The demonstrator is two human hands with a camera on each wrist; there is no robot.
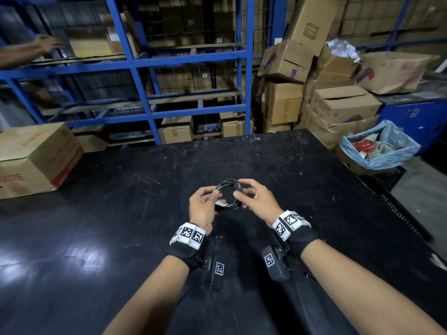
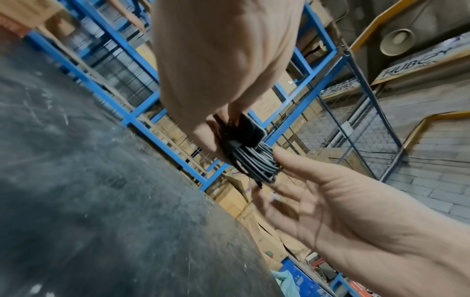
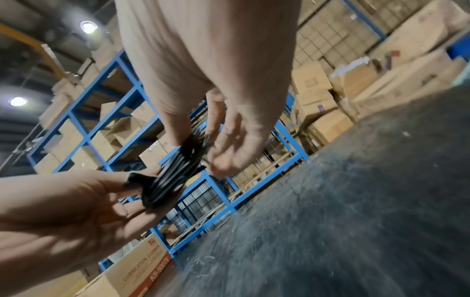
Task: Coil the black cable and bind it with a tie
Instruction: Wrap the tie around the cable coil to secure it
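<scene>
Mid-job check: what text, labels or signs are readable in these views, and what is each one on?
"LUBRICATION CLEANER" and "KB-9007E": on the cardboard box at the table's edge, right wrist view.
"HUBE...": partial, on a wall sign, left wrist view.
"...OTE": cut-off red print on the large box on the table, head view.
Square coded markers, no words: on the wristbands.
Labels on the shelved boxes: too small to read.
</scene>
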